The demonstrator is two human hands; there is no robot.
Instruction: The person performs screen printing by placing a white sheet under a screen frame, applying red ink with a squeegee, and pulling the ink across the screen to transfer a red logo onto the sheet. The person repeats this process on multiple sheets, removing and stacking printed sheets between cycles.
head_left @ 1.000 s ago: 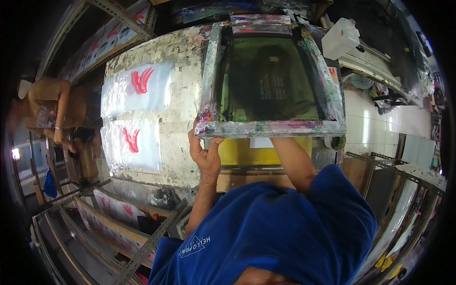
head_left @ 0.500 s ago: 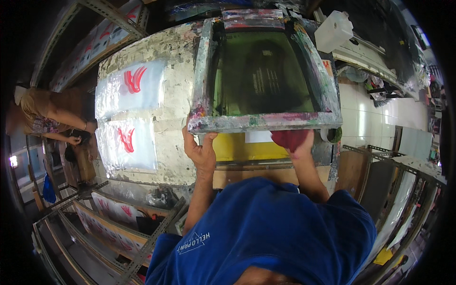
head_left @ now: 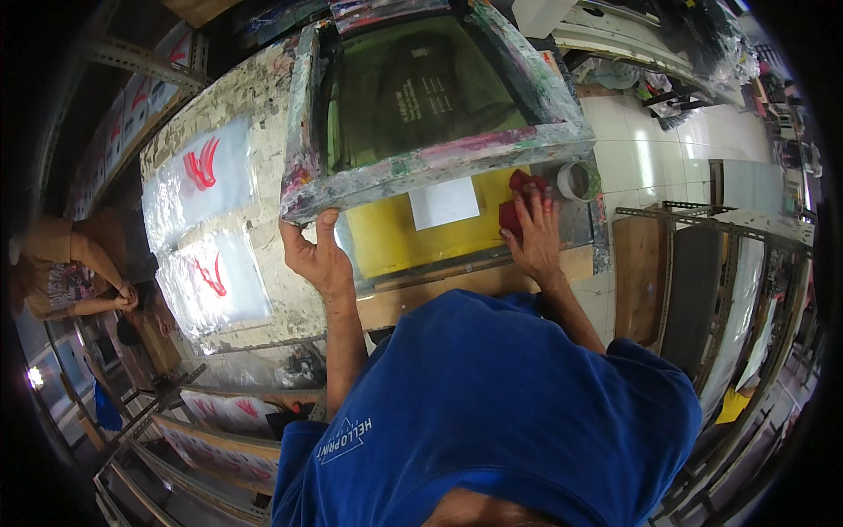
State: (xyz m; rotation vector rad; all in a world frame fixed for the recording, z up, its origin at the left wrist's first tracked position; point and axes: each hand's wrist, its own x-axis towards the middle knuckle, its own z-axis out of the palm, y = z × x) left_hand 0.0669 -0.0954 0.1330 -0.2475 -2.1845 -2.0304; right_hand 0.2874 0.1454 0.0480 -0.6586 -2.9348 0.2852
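My left hand (head_left: 320, 262) grips screen (head_left: 421, 101) at near-left corner, fingertips hidden beneath. My right hand (head_left: 537, 235), fingers extended, lies over red cloth (head_left: 508, 216) on yellow sheet (head_left: 378, 234). Screen hides paper's far edge. White container (head_left: 537, 16) cut off above; contents indiscernible.

Your screen-printing frame (head_left: 439, 162) has paint-smeared whitish-grey rails blotched pink and green, around dark green mesh (head_left: 421, 88) with small pale marks. It sits tilted, its near rail raised above the yellow sheet (head_left: 378, 241). Under your spread fingers, your crumpled red cloth (head_left: 508, 217) lies at that sheet's right edge, partly covered.
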